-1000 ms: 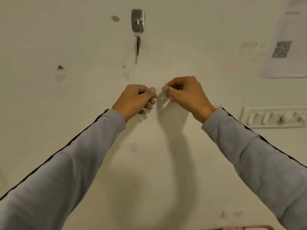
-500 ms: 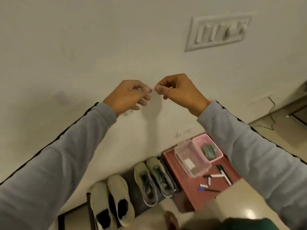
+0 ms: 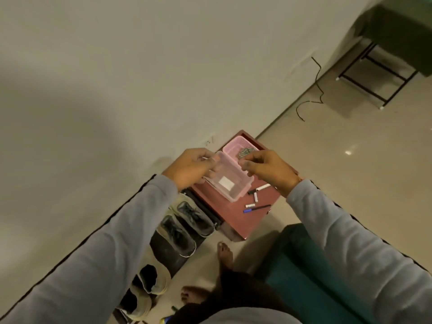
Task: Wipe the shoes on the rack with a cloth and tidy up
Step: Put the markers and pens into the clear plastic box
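Two pairs of shoes stand on a low dark rack (image 3: 163, 251) against the wall: a grey laced pair (image 3: 190, 217) and, nearer me, a cream pair with black insides (image 3: 150, 280). My left hand (image 3: 189, 168) and right hand (image 3: 266, 168) are held out in front of me, high above the floor and a little apart. Their fingers are curled with the thumbs against the fingertips, and I see nothing between them. No cloth is in view.
A low red table (image 3: 243, 220) beside the rack carries a clear plastic box (image 3: 231, 185), a pink basket (image 3: 236, 147) and loose pens (image 3: 257, 208). A green seat (image 3: 304, 277) is at my right, my bare feet (image 3: 225, 253) below. A black-framed table (image 3: 397, 31) and cable (image 3: 315, 90) lie far right.
My view has tilted from the wall with its key hook and switch panel down to the floor, the rack and the table. My hands have drawn slightly apart, still curled.
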